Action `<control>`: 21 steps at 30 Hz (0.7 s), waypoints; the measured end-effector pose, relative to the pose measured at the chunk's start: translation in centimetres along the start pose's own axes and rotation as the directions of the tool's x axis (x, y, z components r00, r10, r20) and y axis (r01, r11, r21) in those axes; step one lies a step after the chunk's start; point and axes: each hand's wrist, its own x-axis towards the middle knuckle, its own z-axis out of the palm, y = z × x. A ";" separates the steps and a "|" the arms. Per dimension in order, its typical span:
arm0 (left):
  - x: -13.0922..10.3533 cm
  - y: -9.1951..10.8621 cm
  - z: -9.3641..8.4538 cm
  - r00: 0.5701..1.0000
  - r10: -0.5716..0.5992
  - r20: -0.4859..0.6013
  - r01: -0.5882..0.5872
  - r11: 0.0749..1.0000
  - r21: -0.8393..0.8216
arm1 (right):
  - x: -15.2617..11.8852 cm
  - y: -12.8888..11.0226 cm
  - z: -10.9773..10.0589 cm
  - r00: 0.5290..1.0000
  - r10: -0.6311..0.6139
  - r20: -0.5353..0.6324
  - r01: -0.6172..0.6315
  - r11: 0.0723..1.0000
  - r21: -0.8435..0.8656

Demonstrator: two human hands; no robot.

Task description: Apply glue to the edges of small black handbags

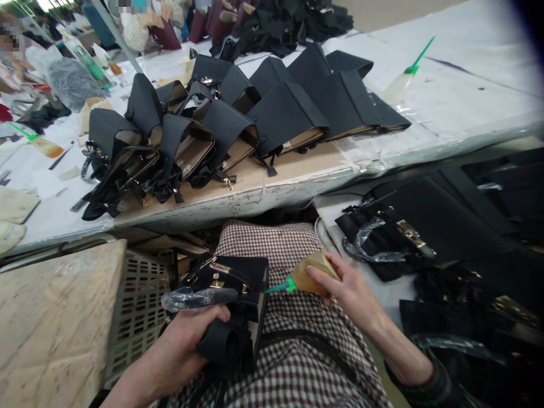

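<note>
On my lap lies a black handbag (pixel 250 272) with gold-coloured fittings and a handle (pixel 199 299) wrapped in clear plastic. My left hand (pixel 191 340) is closed around it near the handle and a rolled black strap; part of the grip is hidden. My right hand (pixel 338 280) squeezes a soft glue bottle (pixel 312 275) of amber liquid, tilted to the left. The bottle's thin green nozzle (pixel 278 288) points at the bag's open edge, its tip at or very near that edge; I cannot tell whether it touches.
Several black handbags (pixel 293 119) stand along the white table (pixel 459 102). Two more glue bottles, one at right (pixel 399 85) and one at left (pixel 45 144), are there. Black bags (pixel 382 238) are piled to my right. A plastic crate (pixel 140 306) and a board (pixel 55 317) sit left. A person's hands (pixel 155 17) show behind.
</note>
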 end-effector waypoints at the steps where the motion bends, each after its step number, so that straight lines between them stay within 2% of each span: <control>1: 0.0 -0.1 0.1 1.000 0.009 0.000 -0.009 1.000 -0.003 | 0.0 0.1 0.0 1.000 0.010 0.026 -0.010 1.000 0.015; 11: 0.3 0.1 0.3 1.000 0.020 -0.008 -0.020 1.000 -0.002 | -2.1 0.1 0.2 0.972 0.031 0.232 -0.097 0.956 0.278; 17: 0.5 0.1 0.4 0.998 0.050 -0.043 -0.051 0.999 -0.014 | -4.9 -0.3 0.7 0.958 0.016 0.288 -0.117 0.934 0.338; 21: 0.6 0.3 0.5 0.997 0.068 -0.044 -0.069 0.997 -0.017 | -5.4 -0.7 0.8 0.960 0.035 0.277 -0.123 0.943 0.310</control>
